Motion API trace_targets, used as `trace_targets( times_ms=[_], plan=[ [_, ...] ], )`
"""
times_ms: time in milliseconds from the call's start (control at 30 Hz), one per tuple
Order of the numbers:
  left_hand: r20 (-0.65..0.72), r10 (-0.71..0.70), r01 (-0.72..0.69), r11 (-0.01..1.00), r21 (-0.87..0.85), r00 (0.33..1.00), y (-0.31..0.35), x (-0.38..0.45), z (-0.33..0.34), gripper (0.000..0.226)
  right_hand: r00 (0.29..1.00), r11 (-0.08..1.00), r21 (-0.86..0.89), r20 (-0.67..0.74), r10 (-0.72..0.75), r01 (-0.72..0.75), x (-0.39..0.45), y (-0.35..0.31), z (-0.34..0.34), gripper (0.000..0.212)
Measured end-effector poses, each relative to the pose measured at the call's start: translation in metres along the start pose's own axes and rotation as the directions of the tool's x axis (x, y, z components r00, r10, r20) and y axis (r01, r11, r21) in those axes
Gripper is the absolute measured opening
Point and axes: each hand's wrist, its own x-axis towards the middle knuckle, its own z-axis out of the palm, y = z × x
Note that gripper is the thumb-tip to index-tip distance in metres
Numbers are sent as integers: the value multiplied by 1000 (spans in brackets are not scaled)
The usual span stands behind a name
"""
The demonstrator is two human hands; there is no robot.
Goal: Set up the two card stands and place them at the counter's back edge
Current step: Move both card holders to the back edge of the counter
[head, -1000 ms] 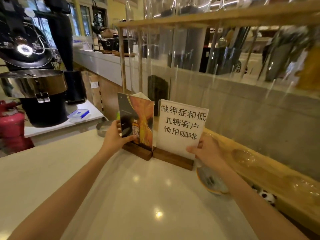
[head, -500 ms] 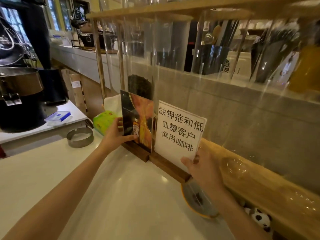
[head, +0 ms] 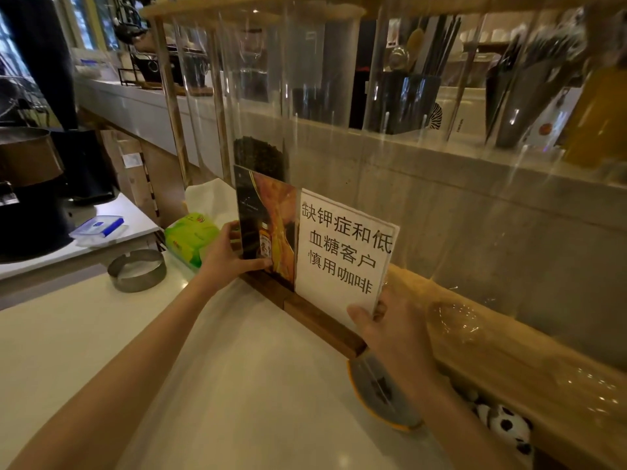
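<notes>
Two card stands stand upright side by side on the white counter (head: pixel 237 385), close to its back edge. The left stand (head: pixel 268 218) shows a dark and orange picture in a clear holder on a wooden base. My left hand (head: pixel 227 256) grips its left edge, thumb on the front. The right stand (head: pixel 342 252) holds a white sheet with black Chinese characters on a wooden base (head: pixel 322 325). My right hand (head: pixel 386 330) holds its lower right corner. The two wooden bases touch end to end.
Behind the stands runs a wooden ledge (head: pixel 502 347) with tall clear tubes (head: pixel 305 79). A green tissue pack (head: pixel 190 237) and a metal ring (head: pixel 137 269) lie to the left. An orange-rimmed dish (head: pixel 380 391) and a spotted toy (head: pixel 509 425) sit at the right.
Both hands have pushed the two stands further back towards the ledge. The view has shifted to the right and closer.
</notes>
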Motion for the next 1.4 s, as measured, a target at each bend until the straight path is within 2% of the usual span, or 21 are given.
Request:
trace_targets(
  times_ms=[133,267,333,433,567,667,933,1133,1300,1400],
  plan=[
    [3,0,0,1000,27,1000,-1,-3,2,89,1000,1000,25,15,12,-13,1,1,0,39],
    [3,53,-53,996,72,999,1,-15,7,93,995,998,19,81,53,-55,5,0,-3,43],
    [-6,90,-89,987,135,996,2,-25,12,87,988,995,32,128,88,-92,6,-5,-9,46],
    [51,42,-55,959,280,998,0,-40,20,84,990,991,112,130,59,-73,9,-14,-21,40],
    [166,57,-121,907,404,985,7,-61,30,50,993,987,150,108,42,-58,13,-24,-30,29],
    [244,79,-189,863,469,967,13,-71,35,48,996,993,108,82,42,-50,12,-28,-29,27],
    [304,67,-219,837,502,950,17,-80,42,43,998,992,114,29,51,-54,7,-34,-27,31],
    [296,86,-241,805,542,951,18,-83,37,46,998,992,107,28,63,-66,11,-40,-29,27],
    [325,31,-224,787,575,945,15,-80,36,55,976,979,178,206,66,-104,22,-47,-38,35],
    [350,1,-214,792,571,937,14,-81,36,55,988,981,193,153,0,-30,42,-68,-52,43]
  ],
)
